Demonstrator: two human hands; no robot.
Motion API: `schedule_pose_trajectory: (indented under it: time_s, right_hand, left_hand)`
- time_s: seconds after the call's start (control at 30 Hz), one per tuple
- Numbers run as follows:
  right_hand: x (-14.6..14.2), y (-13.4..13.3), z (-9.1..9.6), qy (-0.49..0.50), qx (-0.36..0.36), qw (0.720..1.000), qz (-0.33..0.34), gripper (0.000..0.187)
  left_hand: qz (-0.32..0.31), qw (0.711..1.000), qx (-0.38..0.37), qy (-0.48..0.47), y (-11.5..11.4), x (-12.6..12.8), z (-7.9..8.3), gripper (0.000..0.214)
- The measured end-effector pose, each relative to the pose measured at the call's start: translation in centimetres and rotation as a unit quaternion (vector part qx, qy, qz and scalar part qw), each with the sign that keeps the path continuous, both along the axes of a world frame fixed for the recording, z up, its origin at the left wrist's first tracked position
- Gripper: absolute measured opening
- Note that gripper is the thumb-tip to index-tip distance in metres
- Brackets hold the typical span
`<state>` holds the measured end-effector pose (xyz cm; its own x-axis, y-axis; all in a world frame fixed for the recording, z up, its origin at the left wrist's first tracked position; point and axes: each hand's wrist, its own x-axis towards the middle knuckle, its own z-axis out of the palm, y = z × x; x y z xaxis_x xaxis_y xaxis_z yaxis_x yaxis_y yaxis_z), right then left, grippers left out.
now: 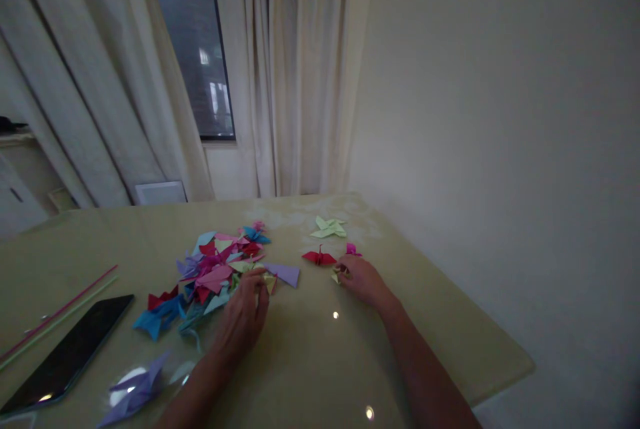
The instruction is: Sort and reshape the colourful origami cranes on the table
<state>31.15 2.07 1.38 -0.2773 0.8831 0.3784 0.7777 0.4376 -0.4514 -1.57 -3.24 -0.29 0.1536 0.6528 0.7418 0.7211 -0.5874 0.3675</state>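
At the right edge of a heap of colourful folded-paper figures, my left hand has its fingers apart. Its fingertips reach a small yellow folded piece, and no firm grip shows. A purple folded-paper piece sticks out of the heap beside them. Further right, my right hand pinches a small pale-yellow paper figure close to the tabletop, its shape mostly covered by the fingers. Just behind that hand are a red paper crane with spread wings and a magenta paper figure.
A pale-green paper pinwheel shape lies towards the back of the table. On the left are a black phone, two thin strips, pink and green, and a purple paper figure. A wall borders the right side.
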Motion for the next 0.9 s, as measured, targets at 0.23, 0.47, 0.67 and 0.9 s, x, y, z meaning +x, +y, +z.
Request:
schedule_pose_trajectory:
  time_s: [0.23,0.47,0.67,0.9]
  right_hand:
    - [-2.9,-1.9,2.2,0.082,0.014,0.995,0.061,0.016]
    - [-6.7,-3.5,1.1,0.196,-0.043,0.944,0.262,0.04]
    - [-6.4,-3.1,0.6,0.205,-0.061,0.938,0.272,0.039]
    - [-6.0,-2.2,0.4,0.215,-0.013,0.954,0.21,0.024]
  left_hand:
    - [-0.092,0.986,-0.137,-0.04,-0.7,3.4,-1.1,0.02]
    - [-0.116,0.955,-0.213,-0.171,-1.4,5.0,-2.1,0.028]
    - [-0.143,0.946,-0.241,-0.166,-1.2,4.4,-1.9,0.036]
    - [-0.093,0.982,-0.157,-0.045,-0.5,2.5,-0.8,0.039]
